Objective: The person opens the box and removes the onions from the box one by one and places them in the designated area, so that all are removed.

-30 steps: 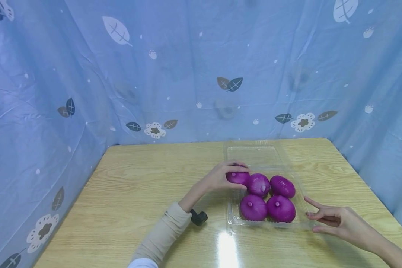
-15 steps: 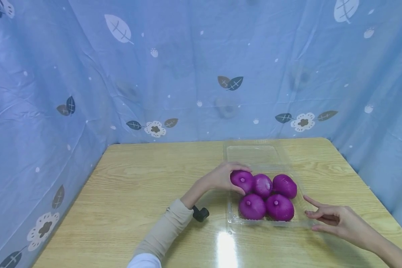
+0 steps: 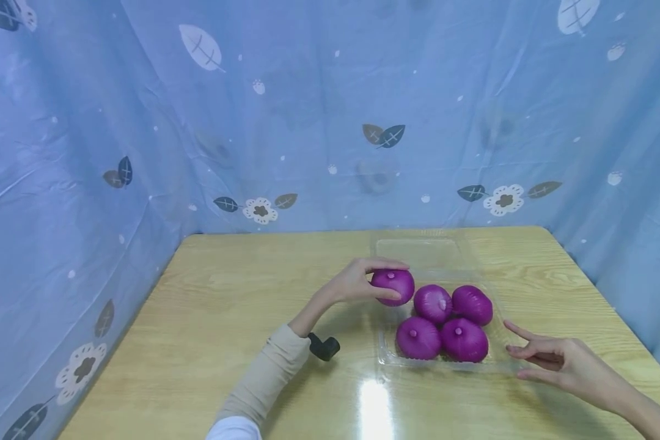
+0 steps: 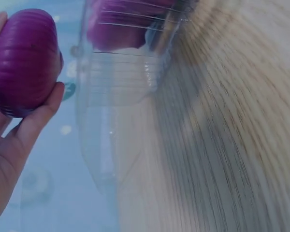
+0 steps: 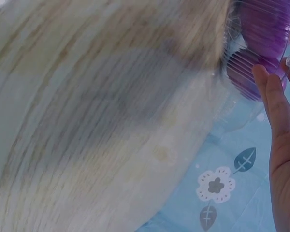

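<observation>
My left hand [image 3: 357,282] grips a purple onion [image 3: 393,287] between thumb and fingers, over the left side of a clear plastic clamshell container [image 3: 382,354]. In the left wrist view the held onion [image 4: 26,60] is apart from the container's ribbed wall [image 4: 121,77]. Several other purple onions [image 3: 464,340] lie inside the container, grouped toward its middle and right. At the container's right edge, my right hand [image 3: 563,366] has the rim between thumb and fingers. The right wrist view shows its fingertips [image 5: 261,72] at the ribbed side wall, onions behind the plastic.
The container's lid [image 3: 418,249] lies folded back toward the far edge of the wooden table [image 3: 242,293]. A blue patterned curtain [image 3: 330,110] surrounds the table at the back and sides. A black device [image 3: 324,348] sits at my left wrist.
The held onion first came down beside the others, then rose again and shifted slightly left, leaving a gap. My right hand stays at the container's edge. The head view has shifted slightly.
</observation>
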`<action>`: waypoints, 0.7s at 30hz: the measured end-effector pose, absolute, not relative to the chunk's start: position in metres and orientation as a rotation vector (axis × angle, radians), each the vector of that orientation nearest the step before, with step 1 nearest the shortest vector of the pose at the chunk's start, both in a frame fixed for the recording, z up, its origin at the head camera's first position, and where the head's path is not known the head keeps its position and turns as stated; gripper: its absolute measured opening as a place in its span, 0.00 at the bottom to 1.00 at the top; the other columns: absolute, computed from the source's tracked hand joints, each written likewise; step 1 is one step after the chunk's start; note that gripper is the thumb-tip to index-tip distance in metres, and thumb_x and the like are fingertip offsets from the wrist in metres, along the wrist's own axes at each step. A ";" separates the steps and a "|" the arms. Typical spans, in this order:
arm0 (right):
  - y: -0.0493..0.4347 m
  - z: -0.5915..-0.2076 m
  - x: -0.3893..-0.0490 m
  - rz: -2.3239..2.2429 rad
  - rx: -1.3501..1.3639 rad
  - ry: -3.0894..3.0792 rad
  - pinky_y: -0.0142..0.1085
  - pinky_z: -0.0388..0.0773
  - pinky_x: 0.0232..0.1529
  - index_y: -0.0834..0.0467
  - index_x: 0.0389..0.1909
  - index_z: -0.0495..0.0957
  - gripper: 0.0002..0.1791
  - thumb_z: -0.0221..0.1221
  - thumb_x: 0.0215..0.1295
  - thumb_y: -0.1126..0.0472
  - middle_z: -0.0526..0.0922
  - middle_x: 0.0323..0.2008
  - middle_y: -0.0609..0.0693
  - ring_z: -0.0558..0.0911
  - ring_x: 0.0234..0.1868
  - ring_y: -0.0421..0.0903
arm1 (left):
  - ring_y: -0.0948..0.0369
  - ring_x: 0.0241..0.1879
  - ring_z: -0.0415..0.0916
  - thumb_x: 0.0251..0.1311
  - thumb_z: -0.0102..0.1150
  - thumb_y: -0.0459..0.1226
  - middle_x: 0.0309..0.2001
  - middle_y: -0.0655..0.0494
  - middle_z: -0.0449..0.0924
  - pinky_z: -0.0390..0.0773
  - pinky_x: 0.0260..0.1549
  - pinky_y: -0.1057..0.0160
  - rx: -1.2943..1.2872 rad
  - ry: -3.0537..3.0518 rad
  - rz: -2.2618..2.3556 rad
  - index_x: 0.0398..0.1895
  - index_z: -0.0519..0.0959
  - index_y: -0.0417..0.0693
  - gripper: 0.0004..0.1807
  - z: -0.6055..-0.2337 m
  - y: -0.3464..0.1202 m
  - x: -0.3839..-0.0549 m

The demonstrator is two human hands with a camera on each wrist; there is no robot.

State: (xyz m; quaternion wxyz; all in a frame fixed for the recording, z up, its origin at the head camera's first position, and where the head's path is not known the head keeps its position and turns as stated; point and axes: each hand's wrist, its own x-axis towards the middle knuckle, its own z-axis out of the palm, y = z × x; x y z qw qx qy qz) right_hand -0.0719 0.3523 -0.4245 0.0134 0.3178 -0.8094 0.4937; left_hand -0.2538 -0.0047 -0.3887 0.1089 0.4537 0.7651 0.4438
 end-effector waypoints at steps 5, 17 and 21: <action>0.356 -0.423 -0.072 1.501 0.978 -2.540 0.25 0.79 0.42 0.63 0.38 0.81 0.16 0.65 0.48 0.80 0.64 0.67 0.33 0.79 0.51 0.33 | 0.63 0.56 0.72 0.53 0.71 0.39 0.60 0.60 0.75 0.77 0.50 0.67 1.272 2.249 1.350 0.60 0.76 0.52 0.29 -0.384 -0.021 -0.251; 0.371 -0.422 -0.063 1.547 0.860 -2.611 0.22 0.79 0.40 0.65 0.37 0.81 0.15 0.62 0.50 0.82 0.65 0.65 0.29 0.79 0.50 0.30 | 0.59 0.59 0.71 0.55 0.69 0.37 0.61 0.59 0.74 0.78 0.51 0.62 1.028 2.202 1.455 0.58 0.79 0.53 0.25 -0.378 -0.067 -0.232; 0.370 -0.424 -0.063 1.561 0.844 -2.609 0.23 0.80 0.39 0.65 0.37 0.80 0.15 0.62 0.50 0.82 0.66 0.65 0.28 0.79 0.50 0.30 | 0.57 0.56 0.74 0.54 0.70 0.39 0.61 0.61 0.74 0.79 0.48 0.60 0.869 2.153 1.472 0.58 0.78 0.57 0.26 -0.380 -0.077 -0.225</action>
